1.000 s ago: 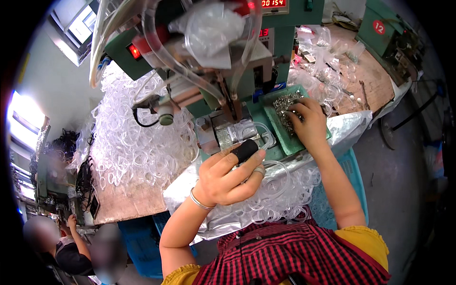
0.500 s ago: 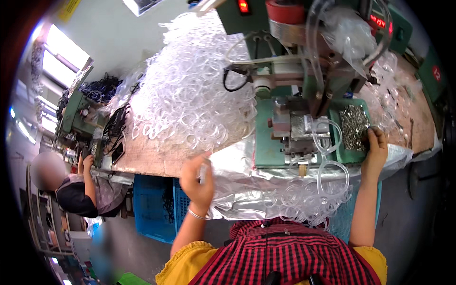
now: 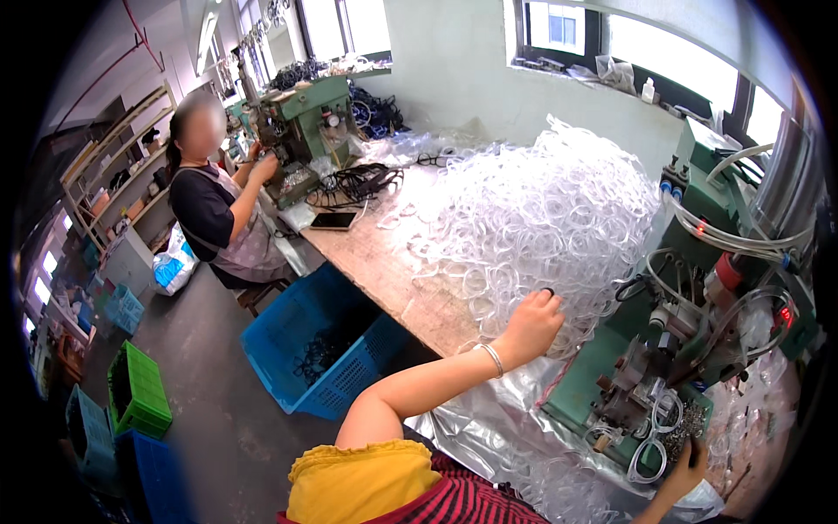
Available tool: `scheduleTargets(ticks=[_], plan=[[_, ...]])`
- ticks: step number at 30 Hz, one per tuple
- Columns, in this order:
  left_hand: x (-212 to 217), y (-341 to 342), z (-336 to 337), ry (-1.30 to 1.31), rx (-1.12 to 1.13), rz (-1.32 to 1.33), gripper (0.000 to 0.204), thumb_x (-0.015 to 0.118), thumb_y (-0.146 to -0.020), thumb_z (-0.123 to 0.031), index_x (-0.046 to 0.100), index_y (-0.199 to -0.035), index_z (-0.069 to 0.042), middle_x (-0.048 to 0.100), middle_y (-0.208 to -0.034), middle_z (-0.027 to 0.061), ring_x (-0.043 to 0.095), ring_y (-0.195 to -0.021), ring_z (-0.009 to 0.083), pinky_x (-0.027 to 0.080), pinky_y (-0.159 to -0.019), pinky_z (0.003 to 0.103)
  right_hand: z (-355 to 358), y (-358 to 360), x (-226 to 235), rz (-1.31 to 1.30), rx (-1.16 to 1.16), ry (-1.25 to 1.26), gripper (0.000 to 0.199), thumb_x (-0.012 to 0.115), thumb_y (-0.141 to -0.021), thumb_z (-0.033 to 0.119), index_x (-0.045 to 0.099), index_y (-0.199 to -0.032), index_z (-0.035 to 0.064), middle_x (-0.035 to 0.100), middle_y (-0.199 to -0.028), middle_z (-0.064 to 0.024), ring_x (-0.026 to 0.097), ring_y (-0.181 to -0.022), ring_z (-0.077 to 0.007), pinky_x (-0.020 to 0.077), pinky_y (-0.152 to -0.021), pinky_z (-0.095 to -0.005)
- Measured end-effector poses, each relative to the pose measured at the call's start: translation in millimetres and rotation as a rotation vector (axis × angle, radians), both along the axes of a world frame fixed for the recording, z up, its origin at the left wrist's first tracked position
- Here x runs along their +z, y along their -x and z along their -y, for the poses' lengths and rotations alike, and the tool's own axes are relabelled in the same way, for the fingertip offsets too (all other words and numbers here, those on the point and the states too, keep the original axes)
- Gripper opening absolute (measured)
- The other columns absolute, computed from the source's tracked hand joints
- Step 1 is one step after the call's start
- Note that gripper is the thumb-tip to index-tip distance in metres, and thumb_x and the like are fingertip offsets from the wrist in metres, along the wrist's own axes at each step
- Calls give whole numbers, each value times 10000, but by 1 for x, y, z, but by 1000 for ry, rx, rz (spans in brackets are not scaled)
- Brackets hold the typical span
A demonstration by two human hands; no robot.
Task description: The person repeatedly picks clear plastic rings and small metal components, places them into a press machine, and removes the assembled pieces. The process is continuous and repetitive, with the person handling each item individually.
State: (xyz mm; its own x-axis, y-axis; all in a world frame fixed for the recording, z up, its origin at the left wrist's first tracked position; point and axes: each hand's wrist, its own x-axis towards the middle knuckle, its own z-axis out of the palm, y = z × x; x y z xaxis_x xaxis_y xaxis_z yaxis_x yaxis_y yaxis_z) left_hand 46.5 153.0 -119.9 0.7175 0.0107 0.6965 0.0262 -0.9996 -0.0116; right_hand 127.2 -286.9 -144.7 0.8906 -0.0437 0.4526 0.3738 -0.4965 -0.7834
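At the near edge of a heap of clear plastic loops (image 3: 559, 210), my left hand (image 3: 529, 330) is closed with its fingers curled. A dark band or cap shows at one fingertip, and what the fingers grip, if anything, is hidden. My right hand (image 3: 685, 476) is at the green tray of small metal pieces (image 3: 692, 424), its fingers drawn together. Something dark shows at its fingertips; whether they pinch a piece cannot be made out. Beside that hand, a pair of joined clear loops (image 3: 648, 458) hangs from the metal fixture of the green machine (image 3: 580, 384).
Silver sheeting (image 3: 471, 406) covers the table's near edge, with more clear loops hanging below. A blue crate (image 3: 323, 397) stands under the table. To the left, a co-worker (image 3: 214, 192) sits at another green machine (image 3: 314, 109); a phone (image 3: 334, 220) and black cords (image 3: 353, 183) lie nearby.
My view has swung left, bringing in the windows and the co-worker. My left hand has reached from the table's front edge to the heap. My right hand stays by the metal pieces.
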Motion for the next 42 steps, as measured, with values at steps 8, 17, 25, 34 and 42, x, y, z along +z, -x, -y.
scheduleTargets(ticks=[8,17,25,34,42], plan=[[-21,23,-44,1139,100,389,236,615,-936,-203,557,-805,-16,453,-635,36,420,-589,129,385,-557,301,49,74,23,-166,-174,-42,156,614,-848,2,629,-995,-46,639,-942,-77,594,-874,-166,471,-840,-279],[-17,-7,38,490,-115,334,141,626,-849,19,624,-988,-3,590,-918,120,557,-841,266,453,-725,344,-109,1,107,-298,435,-506,534,727,-687,16,533,-1184,-13,596,-818,-21,575,-798,-110,464,-740,-260],[82,23,99,1131,-866,527,192,538,-932,0,514,-1116,-50,594,-989,102,607,-913,175,556,-750,325,-113,11,117,-317,495,-584,566,712,-699,-18,498,-1223,-23,598,-785,-20,580,-760,-85,460,-703,-223],[121,-1,133,739,-878,363,126,640,-840,23,565,-924,-34,664,-949,133,649,-789,188,528,-682,297,-117,39,121,-240,555,-598,521,650,-788,-40,469,-1276,-36,644,-1091,-111,600,-1021,-154,465,-905,-286],[94,-2,164,-141,-1108,222,289,758,-682,-70,523,-848,-96,680,-980,85,647,-744,209,577,-608,307,-25,-3,29,114,-153,503,220,729,-717,170,709,-918,82,598,-1168,-163,507,-1182,-361,424,-962,-448]])
